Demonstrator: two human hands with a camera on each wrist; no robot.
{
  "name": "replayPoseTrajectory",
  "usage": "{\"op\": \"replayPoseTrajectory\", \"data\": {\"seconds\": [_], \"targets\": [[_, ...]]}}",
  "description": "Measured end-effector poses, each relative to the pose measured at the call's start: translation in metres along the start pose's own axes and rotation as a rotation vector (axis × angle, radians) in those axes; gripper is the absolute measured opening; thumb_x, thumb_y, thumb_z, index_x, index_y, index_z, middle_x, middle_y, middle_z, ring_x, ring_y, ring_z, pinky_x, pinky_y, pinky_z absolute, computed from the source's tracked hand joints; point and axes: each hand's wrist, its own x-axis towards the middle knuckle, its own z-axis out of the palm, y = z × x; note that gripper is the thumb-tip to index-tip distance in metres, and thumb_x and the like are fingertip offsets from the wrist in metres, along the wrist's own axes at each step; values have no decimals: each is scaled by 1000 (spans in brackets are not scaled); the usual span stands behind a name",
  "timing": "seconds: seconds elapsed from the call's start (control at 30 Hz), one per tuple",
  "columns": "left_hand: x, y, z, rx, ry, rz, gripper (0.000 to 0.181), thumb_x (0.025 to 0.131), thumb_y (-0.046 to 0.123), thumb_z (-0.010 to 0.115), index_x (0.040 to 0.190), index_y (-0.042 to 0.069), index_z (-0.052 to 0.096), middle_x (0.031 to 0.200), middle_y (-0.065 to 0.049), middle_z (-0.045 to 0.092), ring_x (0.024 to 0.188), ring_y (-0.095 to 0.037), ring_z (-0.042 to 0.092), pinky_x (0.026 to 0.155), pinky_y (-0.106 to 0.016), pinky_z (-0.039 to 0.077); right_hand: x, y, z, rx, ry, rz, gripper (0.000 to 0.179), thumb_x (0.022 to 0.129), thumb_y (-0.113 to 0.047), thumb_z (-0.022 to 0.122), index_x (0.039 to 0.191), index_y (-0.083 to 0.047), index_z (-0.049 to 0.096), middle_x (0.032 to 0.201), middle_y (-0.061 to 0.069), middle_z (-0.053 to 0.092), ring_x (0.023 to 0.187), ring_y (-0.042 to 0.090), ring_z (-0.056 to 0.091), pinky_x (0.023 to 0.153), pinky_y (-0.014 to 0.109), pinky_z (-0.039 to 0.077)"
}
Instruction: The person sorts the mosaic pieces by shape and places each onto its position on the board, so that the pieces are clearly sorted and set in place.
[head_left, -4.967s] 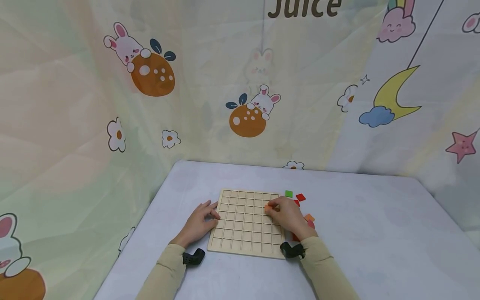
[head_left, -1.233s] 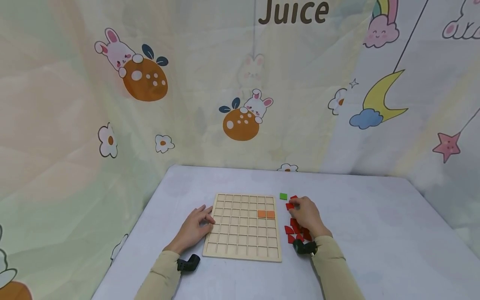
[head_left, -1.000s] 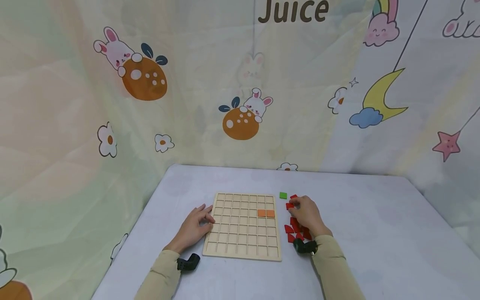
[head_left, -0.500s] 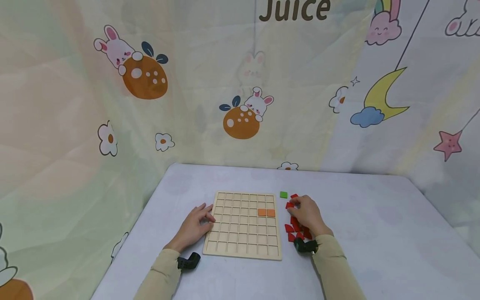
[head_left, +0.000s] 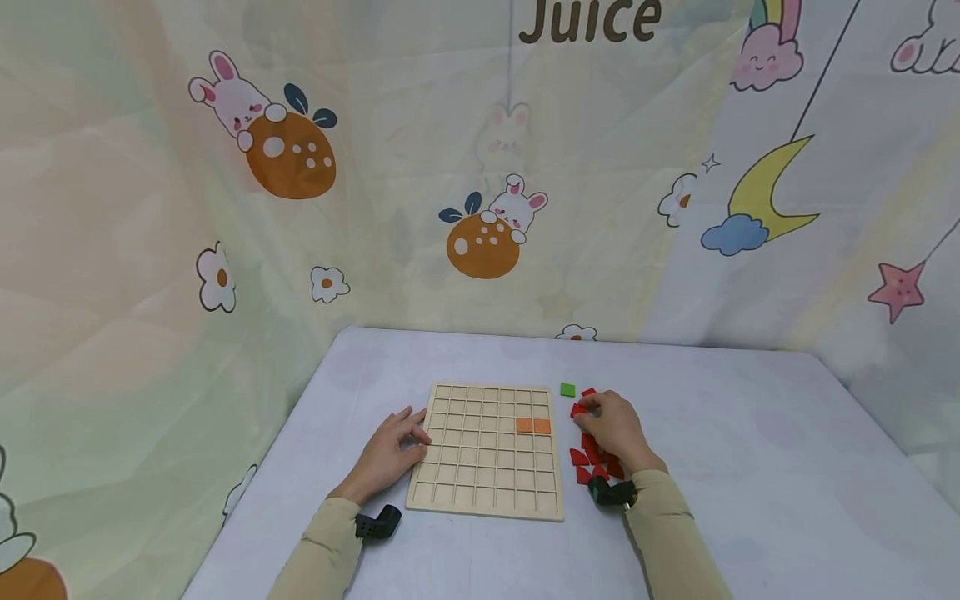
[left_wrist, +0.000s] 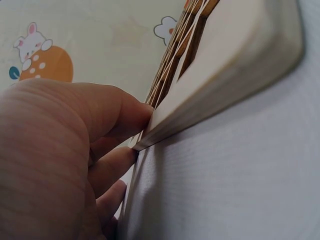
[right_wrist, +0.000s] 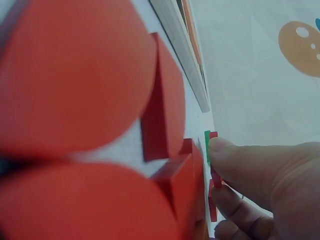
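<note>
A light wooden grid board lies on the table with two orange tiles side by side in its cells near the right edge. My left hand rests against the board's left edge, the thumb tip on the rim and the other fingers extended loosely beside it. To the right of the board, my right hand pinches a red tile between thumb and fingertips. In the right wrist view this tile is seen edge-on at the thumb. Another red tile lies just beyond the fingers.
A green tile lies off the board's far right corner. Several red pieces, some with rounded edges, are heaped below my right hand. A black wrist camera partly covers them. A printed cloth wall stands behind the white table.
Five seconds ago my right hand held an orange tile over the board; now two orange tiles sit there and the hand is at the red tiles. Over the last second both hands barely moved.
</note>
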Motion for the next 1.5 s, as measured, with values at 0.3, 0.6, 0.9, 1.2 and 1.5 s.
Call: {"op": "replayPoseTrajectory", "data": {"seconds": [0.3,0.6,0.9,1.2,1.5], "targets": [[1,-1,0,-7,-17,-14,14,85,13,70,85,26,66,147,-1,49,147,-28,25,122,-46,10,-2,-12,-2,57,6,-18,38,88,-23,70,121,-4,64,116,15,60,100,29,53,84,44,54],[0,-4,-2,7,-25,-5,15,85,14,71,87,28,66,148,0,48,147,-28,24,122,-46,10,-1,-19,3,33,42,-115,40,88,-23,71,121,-2,64,109,13,63,97,28,55,88,47,52],[1,-5,-1,13,-11,7,14,85,14,71,87,27,66,148,-2,48,146,-31,25,121,-51,13,-5,-32,9,68,12,-114,33,87,-23,74,115,-6,68,119,13,62,107,31,55,95,51,50],[-1,-2,-2,-11,-17,-18,14,85,15,70,87,28,66,148,-2,48,147,-31,23,120,-55,12,-5,-43,17,58,60,-214,32,85,-25,76,113,-9,70,107,7,65,102,27,58,91,47,52],[0,-3,0,-9,-9,-12,16,85,14,71,86,29,66,147,-2,49,147,-29,24,121,-52,12,-5,-55,20,114,28,-252,31,85,-21,75,114,-8,70,107,5,65,102,27,58,91,47,51]]}}
